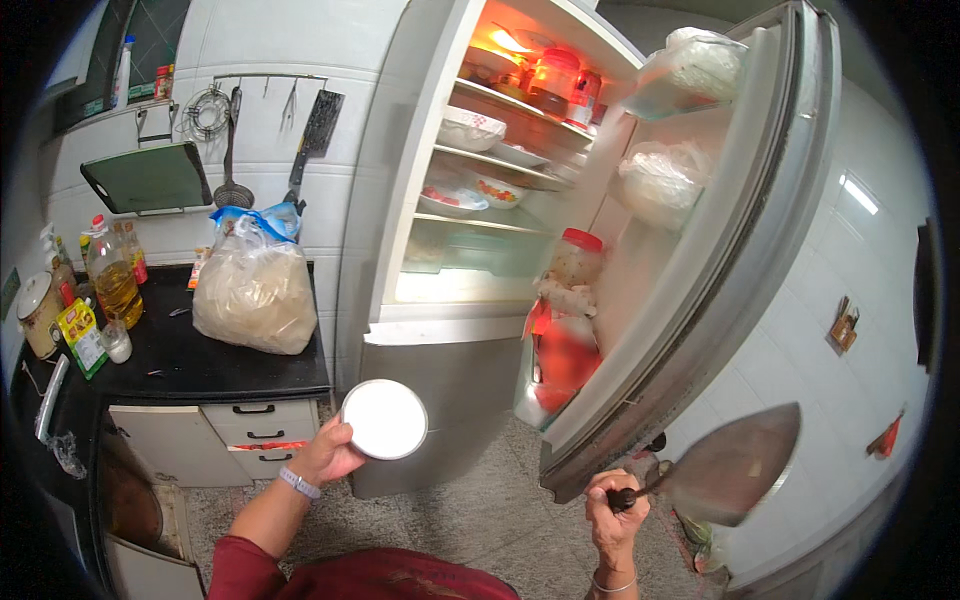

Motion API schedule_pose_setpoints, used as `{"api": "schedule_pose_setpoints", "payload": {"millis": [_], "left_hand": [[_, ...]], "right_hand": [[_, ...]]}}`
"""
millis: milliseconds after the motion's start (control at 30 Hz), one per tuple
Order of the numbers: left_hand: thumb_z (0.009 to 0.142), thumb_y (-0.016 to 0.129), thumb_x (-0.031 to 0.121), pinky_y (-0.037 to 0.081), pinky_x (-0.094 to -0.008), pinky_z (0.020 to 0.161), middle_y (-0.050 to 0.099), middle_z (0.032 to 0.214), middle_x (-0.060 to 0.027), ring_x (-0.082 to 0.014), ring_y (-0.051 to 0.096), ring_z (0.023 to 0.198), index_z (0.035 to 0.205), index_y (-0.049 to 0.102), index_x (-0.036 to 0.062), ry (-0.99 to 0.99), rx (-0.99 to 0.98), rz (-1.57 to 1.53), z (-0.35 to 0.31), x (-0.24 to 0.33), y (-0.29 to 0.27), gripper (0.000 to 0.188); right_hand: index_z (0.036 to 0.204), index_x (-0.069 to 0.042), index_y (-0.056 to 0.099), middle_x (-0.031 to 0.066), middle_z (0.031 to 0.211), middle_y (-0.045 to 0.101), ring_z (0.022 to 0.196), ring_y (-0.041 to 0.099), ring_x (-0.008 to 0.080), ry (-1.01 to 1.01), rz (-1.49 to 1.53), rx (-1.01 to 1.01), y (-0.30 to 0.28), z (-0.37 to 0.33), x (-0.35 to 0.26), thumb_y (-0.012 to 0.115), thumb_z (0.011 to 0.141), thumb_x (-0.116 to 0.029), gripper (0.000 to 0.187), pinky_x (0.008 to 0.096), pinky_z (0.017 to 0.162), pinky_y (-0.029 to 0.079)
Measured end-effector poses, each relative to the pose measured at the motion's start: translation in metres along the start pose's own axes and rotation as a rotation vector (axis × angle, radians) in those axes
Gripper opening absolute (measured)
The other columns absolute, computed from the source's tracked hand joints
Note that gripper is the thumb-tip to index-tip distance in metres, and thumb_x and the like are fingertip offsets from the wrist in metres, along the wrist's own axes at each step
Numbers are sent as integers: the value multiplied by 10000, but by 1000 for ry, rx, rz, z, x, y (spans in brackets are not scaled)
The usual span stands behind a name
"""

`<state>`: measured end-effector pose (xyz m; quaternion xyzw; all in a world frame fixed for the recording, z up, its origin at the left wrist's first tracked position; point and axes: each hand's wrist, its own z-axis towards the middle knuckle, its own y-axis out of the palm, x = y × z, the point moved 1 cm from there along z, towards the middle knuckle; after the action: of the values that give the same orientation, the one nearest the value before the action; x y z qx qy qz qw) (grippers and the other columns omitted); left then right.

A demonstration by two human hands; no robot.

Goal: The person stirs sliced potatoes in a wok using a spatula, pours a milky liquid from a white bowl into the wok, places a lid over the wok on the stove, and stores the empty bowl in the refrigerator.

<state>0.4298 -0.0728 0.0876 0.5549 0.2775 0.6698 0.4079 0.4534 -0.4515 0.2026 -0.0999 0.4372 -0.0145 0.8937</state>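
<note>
My left hand (pixel 328 452) grips a round white bowl (pixel 385 420) by its left rim, thumb over the edge. Its inside looks plain white, and how deep it is cannot be made out. My right hand (pixel 612 505) is closed round the dark handle of a wok spatula (pixel 745 465), whose broad metal blade points to the right. Both hands are in front of an open refrigerator (pixel 430 335). Its door (pixel 690 290) stands swung out to the right, just beyond my right hand.
Bowls (pixel 472 130) and jars (pixel 553 80) fill the lit shelves; bagged items (pixel 665 180) sit in the door. On the left, a black counter (pixel 200 375) carries a stuffed plastic bag (pixel 255 290) and an oil bottle (pixel 117 285). Utensils (pixel 232 190) hang above. Vegetables (pixel 705 545) lie low at the right.
</note>
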Motion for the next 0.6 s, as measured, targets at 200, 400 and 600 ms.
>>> {"api": "schedule_pose_setpoints", "payload": {"millis": [200, 400, 600], "left_hand": [[776, 761, 319, 317, -538, 1084, 336, 1429, -146, -312, 343, 1331, 1448, 204, 90, -17, -94, 26, 71, -7, 55, 902], [849, 670, 341, 427, -541, 995, 374, 1412, -177, -331, 412, 1292, 1436, 246, 102, 43, -90, 187, 135, 3, 92, 763], [913, 592, 269, 396, -562, 1028, 342, 1412, -190, -365, 386, 1299, 1400, 264, 87, 143, -140, 207, 216, 20, 118, 614]], "right_hand": [[1066, -79, 413, 2, 756, 463, 647, 432, 77, -88, 16, 444, -41, -7, 31, 778, 687, -21, 529, 203, 587, 378], [1296, -25, 399, -5, 694, 467, 464, 419, 69, 75, 167, 677, -53, 4, 19, 637, 749, 66, 602, 223, 386, 358], [1229, 50, 416, 2, 666, 466, 343, 349, 78, 143, 234, 801, -73, 15, 17, 590, 874, -68, 413, 241, 303, 323]]}}
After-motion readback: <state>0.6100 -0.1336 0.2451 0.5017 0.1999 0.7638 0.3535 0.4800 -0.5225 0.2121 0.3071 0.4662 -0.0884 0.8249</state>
